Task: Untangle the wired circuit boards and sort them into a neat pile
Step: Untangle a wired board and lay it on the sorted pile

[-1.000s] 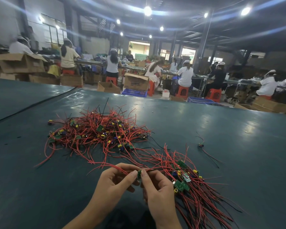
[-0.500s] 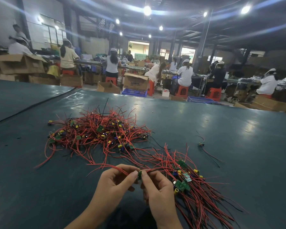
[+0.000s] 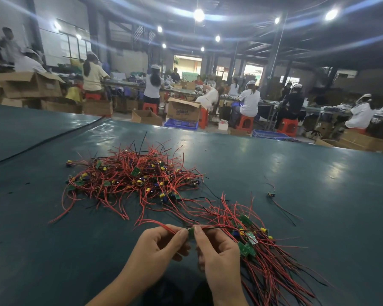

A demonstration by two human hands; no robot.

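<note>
A tangled heap of small green circuit boards with red and black wires lies on the dark green table. To the right of my hands, a second bunch of wired boards lies with its wires running roughly parallel. Between my hands is one small green circuit board. My left hand pinches its left side and a red wire. My right hand pinches its right side, thumb and forefinger on it.
A single wired board lies apart at the right. A seam in the table cover runs at the left. Beyond the far edge are cardboard boxes, blue crates, red stools and seated workers.
Both hands stay pinched on the same board, shifted very slightly. The piles have not moved.
</note>
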